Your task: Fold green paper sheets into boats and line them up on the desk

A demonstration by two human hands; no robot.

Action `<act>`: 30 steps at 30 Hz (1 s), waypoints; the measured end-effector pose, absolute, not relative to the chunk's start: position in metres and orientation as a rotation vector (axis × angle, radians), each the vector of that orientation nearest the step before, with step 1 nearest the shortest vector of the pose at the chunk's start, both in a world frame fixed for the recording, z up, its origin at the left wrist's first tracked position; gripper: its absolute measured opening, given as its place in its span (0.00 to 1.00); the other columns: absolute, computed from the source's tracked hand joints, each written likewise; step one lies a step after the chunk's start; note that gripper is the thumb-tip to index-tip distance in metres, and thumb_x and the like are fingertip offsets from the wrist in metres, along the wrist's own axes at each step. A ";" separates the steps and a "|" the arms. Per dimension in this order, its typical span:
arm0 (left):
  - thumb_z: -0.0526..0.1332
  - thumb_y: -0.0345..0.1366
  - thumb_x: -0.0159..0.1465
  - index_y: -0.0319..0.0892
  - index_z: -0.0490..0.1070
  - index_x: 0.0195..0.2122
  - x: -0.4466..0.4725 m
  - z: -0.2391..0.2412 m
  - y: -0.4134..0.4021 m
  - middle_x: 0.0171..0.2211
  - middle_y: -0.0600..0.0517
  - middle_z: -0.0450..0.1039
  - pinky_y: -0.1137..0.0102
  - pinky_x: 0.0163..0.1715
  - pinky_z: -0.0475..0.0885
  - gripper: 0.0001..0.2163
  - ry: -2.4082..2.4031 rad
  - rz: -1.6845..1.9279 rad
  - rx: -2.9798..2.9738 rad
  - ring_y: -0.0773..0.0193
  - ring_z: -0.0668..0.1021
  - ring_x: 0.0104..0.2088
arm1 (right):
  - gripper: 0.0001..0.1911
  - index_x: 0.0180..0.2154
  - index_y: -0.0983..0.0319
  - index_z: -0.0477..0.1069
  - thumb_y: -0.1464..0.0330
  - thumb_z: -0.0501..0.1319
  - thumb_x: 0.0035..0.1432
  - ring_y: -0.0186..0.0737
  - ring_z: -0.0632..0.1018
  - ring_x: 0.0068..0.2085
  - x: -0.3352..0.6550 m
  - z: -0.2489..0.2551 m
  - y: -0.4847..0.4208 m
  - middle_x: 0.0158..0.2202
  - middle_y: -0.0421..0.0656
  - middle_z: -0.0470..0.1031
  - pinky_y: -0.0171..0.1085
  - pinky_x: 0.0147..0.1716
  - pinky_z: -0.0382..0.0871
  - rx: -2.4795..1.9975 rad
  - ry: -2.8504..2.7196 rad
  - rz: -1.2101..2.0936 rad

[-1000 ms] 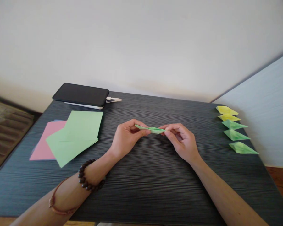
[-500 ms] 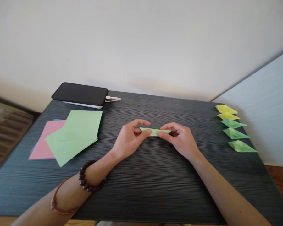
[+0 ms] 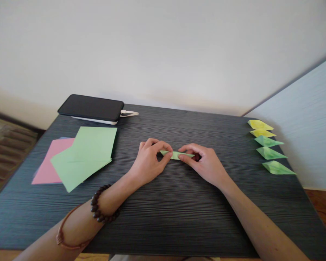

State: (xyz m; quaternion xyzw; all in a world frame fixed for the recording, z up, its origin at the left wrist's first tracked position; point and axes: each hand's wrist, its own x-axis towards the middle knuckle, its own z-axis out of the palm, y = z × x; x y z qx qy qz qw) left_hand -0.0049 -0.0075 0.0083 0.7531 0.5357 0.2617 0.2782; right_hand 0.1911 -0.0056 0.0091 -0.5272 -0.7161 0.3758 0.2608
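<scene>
Phone (image 3: pixel 91 107) and cable (image 3: pixel 132 114), back-left of table (image 3: pixel 163 221)
black phone atop white slab (image 3: pixel 97 120), cable loop at right end, pale wall (image 3: pixel 163 50) behind

Left grip (image 3: pixel 147 161), right grip (image 3: pixel 205 161) pinch folded paper (image 3: pixel 175 156); dark tabletop (image 3: pixel 168 214) below

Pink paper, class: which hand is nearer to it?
Left. The left hand is right of the pink paper, past the green sheets; the right hand is farther right.

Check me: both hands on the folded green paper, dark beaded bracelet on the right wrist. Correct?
No: the dark beaded bracelet is on the left wrist, not the right; the head view shows it. The left hand and right hand are both on the folded green paper.
</scene>
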 end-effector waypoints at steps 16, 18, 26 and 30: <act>0.55 0.36 0.66 0.46 0.73 0.36 -0.010 0.004 -0.007 0.37 0.51 0.69 0.62 0.42 0.60 0.07 1.225 0.508 2.436 0.58 0.65 0.43 | 0.02 0.33 0.57 0.71 0.67 0.60 0.58 0.41 0.68 0.37 0.187 0.002 -0.019 0.31 0.41 0.68 0.40 0.38 0.57 -1.503 -2.195 0.551; 0.54 0.35 0.67 0.43 0.71 0.36 -0.010 0.005 -0.006 0.36 0.50 0.71 0.63 0.41 0.60 0.08 1.185 0.465 2.450 0.58 0.65 0.42 | 0.04 0.33 0.58 0.70 0.67 0.58 0.60 0.39 0.67 0.32 0.187 0.000 -0.021 0.26 0.39 0.67 0.39 0.34 0.56 -1.477 -2.261 0.528; 0.54 0.40 0.66 0.41 0.68 0.35 -0.005 0.005 -0.011 0.36 0.50 0.72 0.62 0.41 0.60 0.09 1.244 0.484 2.420 0.56 0.66 0.43 | 0.07 0.33 0.62 0.67 0.68 0.53 0.63 0.40 0.68 0.32 0.178 0.004 -0.030 0.28 0.42 0.72 0.40 0.33 0.53 -1.489 -2.408 0.231; 0.54 0.38 0.66 0.42 0.68 0.36 -0.003 0.007 -0.014 0.37 0.51 0.72 0.62 0.40 0.59 0.07 1.296 0.446 2.358 0.56 0.66 0.43 | 0.06 0.33 0.60 0.66 0.66 0.55 0.62 0.41 0.68 0.32 0.177 0.006 -0.029 0.28 0.41 0.71 0.39 0.32 0.52 -1.579 -2.349 0.411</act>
